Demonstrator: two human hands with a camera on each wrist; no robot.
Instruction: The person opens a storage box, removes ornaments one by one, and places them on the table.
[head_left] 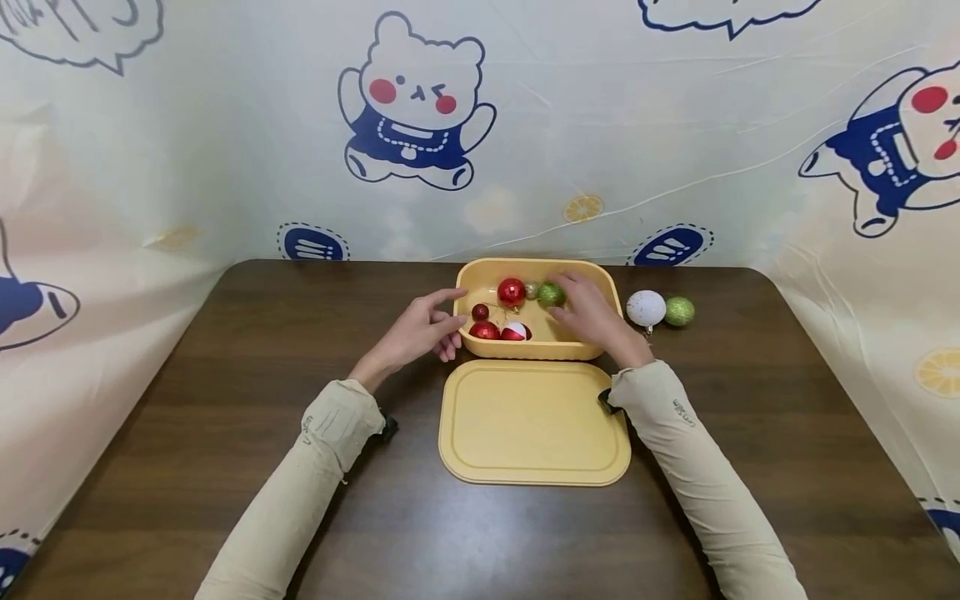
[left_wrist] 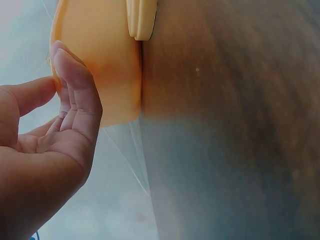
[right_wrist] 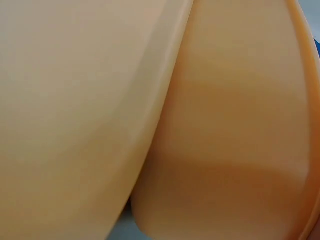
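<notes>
A yellow plastic box (head_left: 600, 279) stands at the table's far middle. It holds a big red bauble (head_left: 512, 292), a small dark red one (head_left: 480, 312), a further red one (head_left: 484, 330), a red-and-white one (head_left: 514, 332) and a little gold one (head_left: 531, 289). My right hand (head_left: 557, 297) reaches into the box, with fingers and thumb curled round a green glitter bauble (head_left: 550, 294). Relaxed and holding nothing, my left hand (head_left: 442, 321) has straight fingers (left_wrist: 75, 85) beside the box's outer left wall (left_wrist: 100, 65). The right wrist view shows only yellow plastic (right_wrist: 240, 125) close up.
The box's flat yellow lid (head_left: 534, 421) lies on the dark wooden table (head_left: 225, 375) just in front of the box. A white bauble (head_left: 646, 307) and a second green glitter bauble (head_left: 679, 311) sit on the table right of the box. A printed cloth backdrop surrounds the table.
</notes>
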